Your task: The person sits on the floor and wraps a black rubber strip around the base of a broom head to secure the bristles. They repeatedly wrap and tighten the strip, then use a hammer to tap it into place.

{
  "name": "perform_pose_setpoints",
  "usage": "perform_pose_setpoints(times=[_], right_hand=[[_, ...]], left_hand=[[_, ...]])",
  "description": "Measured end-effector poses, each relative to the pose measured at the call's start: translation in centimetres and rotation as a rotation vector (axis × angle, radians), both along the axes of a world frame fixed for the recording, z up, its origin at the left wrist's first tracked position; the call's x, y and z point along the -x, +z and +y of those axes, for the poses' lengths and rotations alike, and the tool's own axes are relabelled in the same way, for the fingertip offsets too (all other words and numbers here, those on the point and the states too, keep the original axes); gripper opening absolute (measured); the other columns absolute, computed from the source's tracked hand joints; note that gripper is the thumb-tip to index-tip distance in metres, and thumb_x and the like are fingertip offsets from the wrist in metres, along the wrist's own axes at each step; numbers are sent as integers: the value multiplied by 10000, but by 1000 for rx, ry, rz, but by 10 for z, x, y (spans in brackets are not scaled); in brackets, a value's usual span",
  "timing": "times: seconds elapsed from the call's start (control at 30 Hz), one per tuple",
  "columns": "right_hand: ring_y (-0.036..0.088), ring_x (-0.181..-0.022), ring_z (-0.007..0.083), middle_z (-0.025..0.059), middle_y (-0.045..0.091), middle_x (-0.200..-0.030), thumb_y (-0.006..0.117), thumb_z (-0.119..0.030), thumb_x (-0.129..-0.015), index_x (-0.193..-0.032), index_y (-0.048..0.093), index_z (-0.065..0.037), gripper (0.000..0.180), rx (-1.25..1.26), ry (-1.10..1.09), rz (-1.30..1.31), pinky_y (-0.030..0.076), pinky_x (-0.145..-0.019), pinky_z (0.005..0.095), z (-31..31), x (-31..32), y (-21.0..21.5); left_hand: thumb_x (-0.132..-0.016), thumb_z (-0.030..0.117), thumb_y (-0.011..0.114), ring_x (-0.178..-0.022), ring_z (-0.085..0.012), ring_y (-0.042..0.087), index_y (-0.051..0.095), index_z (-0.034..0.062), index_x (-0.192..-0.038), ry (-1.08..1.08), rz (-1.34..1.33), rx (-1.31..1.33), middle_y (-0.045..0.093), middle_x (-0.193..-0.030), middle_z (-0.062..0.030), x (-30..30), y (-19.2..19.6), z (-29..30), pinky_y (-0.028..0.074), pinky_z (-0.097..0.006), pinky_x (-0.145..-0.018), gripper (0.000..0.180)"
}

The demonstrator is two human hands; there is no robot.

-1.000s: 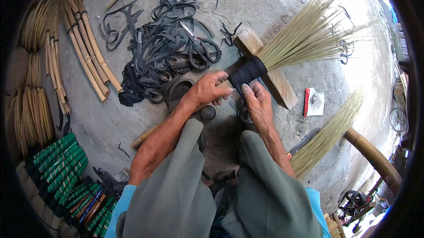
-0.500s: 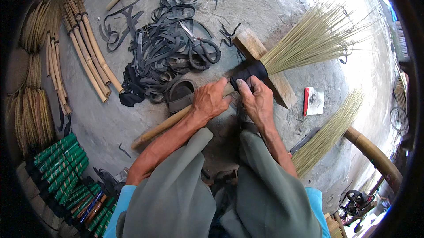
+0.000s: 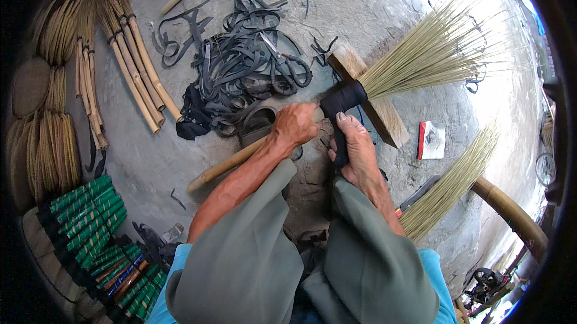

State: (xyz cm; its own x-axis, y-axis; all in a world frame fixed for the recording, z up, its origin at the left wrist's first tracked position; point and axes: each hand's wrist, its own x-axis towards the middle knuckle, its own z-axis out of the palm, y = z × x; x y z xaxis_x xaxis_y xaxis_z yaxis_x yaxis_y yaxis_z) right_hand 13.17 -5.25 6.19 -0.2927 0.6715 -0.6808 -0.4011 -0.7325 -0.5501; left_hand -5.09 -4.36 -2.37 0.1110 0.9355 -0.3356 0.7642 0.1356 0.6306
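A broom with a bamboo handle [image 3: 231, 163] and pale straw bristles [image 3: 430, 51] lies diagonally in front of me, its neck over a wooden block [image 3: 386, 121]. Black rubber strip [image 3: 344, 100] is wound round the neck. My left hand [image 3: 294, 126] is closed round the handle just below the wrapping. Just right of it, my right hand [image 3: 357, 147] grips the free tail of the rubber strip, pulled toward me between thumb and fingers. Beyond my left hand, scissors [image 3: 282, 63] lie on a tangled heap of black rubber strips [image 3: 240, 63].
Bamboo-handled brooms [image 3: 135, 75] lie at the left, above green wrapped handles [image 3: 87, 213]. A second straw bundle [image 3: 454, 183] rests at right beside a dark blade [image 3: 419, 193] and a thick bamboo pole [image 3: 511, 216]. A red and white packet [image 3: 431, 141] lies near the block.
My right hand has come away from the wrapped neck toward me, drawing the strip's tail out taut. My left hand keeps hold of the handle. The whole view has shifted slightly.
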Motion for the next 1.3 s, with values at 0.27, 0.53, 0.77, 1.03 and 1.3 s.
perform_pose_setpoints(times=[0.27, 0.53, 0.77, 1.03, 1.3], right_hand=[[436, -706, 40, -93, 544, -832, 674, -293, -1137, -921, 633, -122, 278, -202, 92, -231, 369, -592, 267, -13, -3, -1], [401, -694, 61, -69, 471, -732, 667, -326, -1137, -800, 550, -91, 427, -407, 210, -503, 341, -583, 313, 11, -20, -59], [460, -726, 130, 13, 487, -732, 666, -304, -1116, -822, 545, -7, 435, -606, 336, -811, 425, -649, 393, 31, -18, -50], [491, -745, 163, 103, 487, -745, 687, -321, -1088, -865, 563, 24, 429, -455, 223, -580, 447, -687, 397, 28, -8, -57], [651, -721, 428, 249, 639, -783, 673, -347, -1045, -901, 647, 19, 395, -619, 528, -978, 494, -694, 525, 41, -11, -27]], left_hand=[[-872, 262, 773, -970, -576, 730, 735, 8, -1068, 15, -37, 18, 779, -999, -301, 2, -3, 0, 581, -643, -876, 323], [-866, 242, 763, -956, -563, 737, 637, 44, -1351, 46, -323, 59, 776, -975, -296, 12, 11, 13, 576, -635, -850, 539], [-866, 366, 806, -1130, -531, 724, 584, 66, -1460, 92, -95, 126, 767, -1158, -314, -12, 9, 17, 567, -602, -972, 701], [-859, 296, 827, -1063, -448, 775, 613, 17, -1412, 106, -326, -9, 791, -1111, -271, 1, -1, 33, 591, -553, -933, 655], [-949, 208, 789, -1002, -336, 763, 694, -15, -1263, -89, -709, -31, 781, -1087, -218, 22, -19, 30, 602, -391, -825, 397]])
